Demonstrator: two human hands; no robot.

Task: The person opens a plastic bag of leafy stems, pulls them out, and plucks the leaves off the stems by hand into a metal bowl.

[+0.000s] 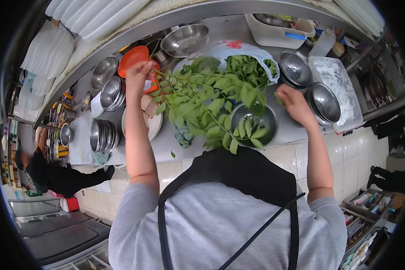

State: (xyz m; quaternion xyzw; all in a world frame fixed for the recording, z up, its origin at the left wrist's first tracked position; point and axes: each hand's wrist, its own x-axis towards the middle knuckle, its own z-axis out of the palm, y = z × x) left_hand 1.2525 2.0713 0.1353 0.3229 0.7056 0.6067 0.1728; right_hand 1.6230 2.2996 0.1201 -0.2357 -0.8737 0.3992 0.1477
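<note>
My left hand (140, 74) is raised at the left and pinches the stem end of a long leafy branch (198, 90). The branch spreads rightward over the counter, its lower leaves hanging over a metal bowl (267, 126). To the right of that bowl, my right hand (290, 100) is closed, with a bit of green at its fingertips, too small to make out fully. Behind the branch lies a white plastic bag (238, 48) with more green leaves (247, 67) in it.
Stacked metal bowls (104, 135) stand left, others (325, 102) right beside a white-dusted tray (335, 81). A green cloth (183, 136) lies near the counter's front edge. A shelf edge (166, 17) crosses above. Another person (54, 168) is at the far left.
</note>
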